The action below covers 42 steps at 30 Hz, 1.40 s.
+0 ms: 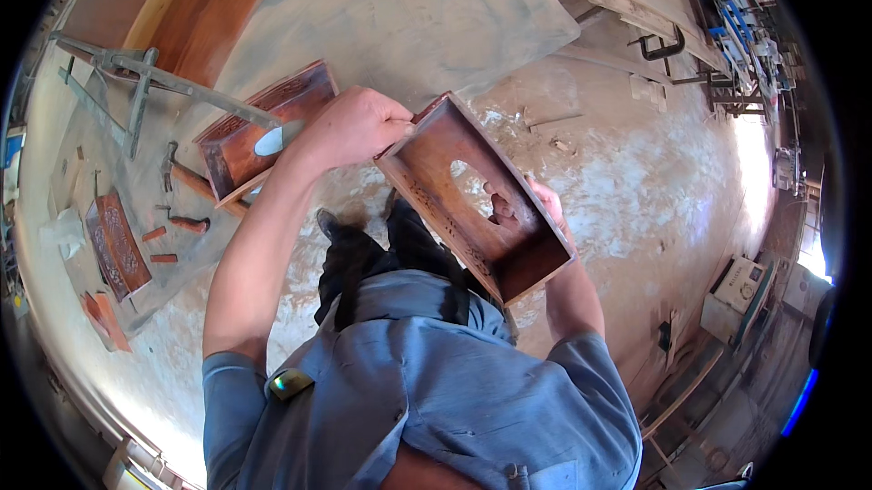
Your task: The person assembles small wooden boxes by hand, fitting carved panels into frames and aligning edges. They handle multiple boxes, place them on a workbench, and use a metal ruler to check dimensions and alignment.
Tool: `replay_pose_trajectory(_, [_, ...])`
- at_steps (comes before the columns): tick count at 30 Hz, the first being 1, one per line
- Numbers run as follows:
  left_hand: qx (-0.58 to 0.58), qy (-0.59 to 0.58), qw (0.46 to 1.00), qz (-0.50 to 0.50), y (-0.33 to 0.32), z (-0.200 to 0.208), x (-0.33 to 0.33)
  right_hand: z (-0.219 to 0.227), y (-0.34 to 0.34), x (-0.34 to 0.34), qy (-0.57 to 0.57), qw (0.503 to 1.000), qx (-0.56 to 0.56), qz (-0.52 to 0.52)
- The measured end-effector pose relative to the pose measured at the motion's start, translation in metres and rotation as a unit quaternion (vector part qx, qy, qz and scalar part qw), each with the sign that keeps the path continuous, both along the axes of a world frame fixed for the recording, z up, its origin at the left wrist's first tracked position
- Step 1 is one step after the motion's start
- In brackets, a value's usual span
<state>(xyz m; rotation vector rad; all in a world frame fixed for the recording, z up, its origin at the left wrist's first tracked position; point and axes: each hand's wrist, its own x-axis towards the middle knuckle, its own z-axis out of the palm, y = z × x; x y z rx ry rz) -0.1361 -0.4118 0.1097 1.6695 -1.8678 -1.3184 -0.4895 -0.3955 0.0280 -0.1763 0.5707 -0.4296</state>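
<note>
Raised in front of my body is an open-topped, reddish-brown wooden box (440, 217) with carved sides and an oval hole through its bottom. It tilts, its open side toward me. My left hand (365, 125) pinches its far left corner. My right hand (549, 206) grips the right long side from outside and below; some of its fingertips show through the oval hole. A second box (238, 156) of the same kind, also with an oval opening, lies on the work surface beyond my left forearm, which hides part of it.
A metal bar clamp (204, 90) reaches over the second box. Left of that box lie a hammer (193, 183), a wooden-handled tool (189, 223) and a carved panel (118, 245). A C-clamp (663, 45) is at the far right, near planks (636, 4). A pale case (734, 295) stands at right.
</note>
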Motion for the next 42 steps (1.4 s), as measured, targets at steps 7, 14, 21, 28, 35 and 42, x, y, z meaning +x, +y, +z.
replay_pose_trajectory(7, [-0.006,0.115,0.991,0.062,0.01,0.0,-0.002,0.0,-0.003,-0.002,-0.017,0.999,-0.025,0.041])
replay_pose_trajectory(14, [-0.122,0.067,0.989,0.059,0.018,0.016,-0.019,-0.008,0.005,-0.007,0.007,0.999,-0.042,0.02])
replay_pose_trajectory(21, [-0.104,0.056,0.993,0.022,0.019,0.027,-0.018,-0.004,0.007,-0.003,0.011,0.997,-0.064,0.032])
replay_pose_trajectory(28, [-0.119,0.006,0.993,-0.017,0.018,0.033,-0.023,-0.004,0.013,-0.007,0.019,0.997,-0.071,0.034])
replay_pose_trajectory(35, [-0.143,-0.012,0.989,-0.026,0.017,0.032,-0.033,-0.006,0.011,-0.007,0.019,0.995,-0.084,0.039])
replay_pose_trajectory(42, [-0.186,-0.057,0.979,0.053,0.036,0.036,-0.044,-0.013,0.008,-0.01,0.012,0.99,-0.129,0.048])
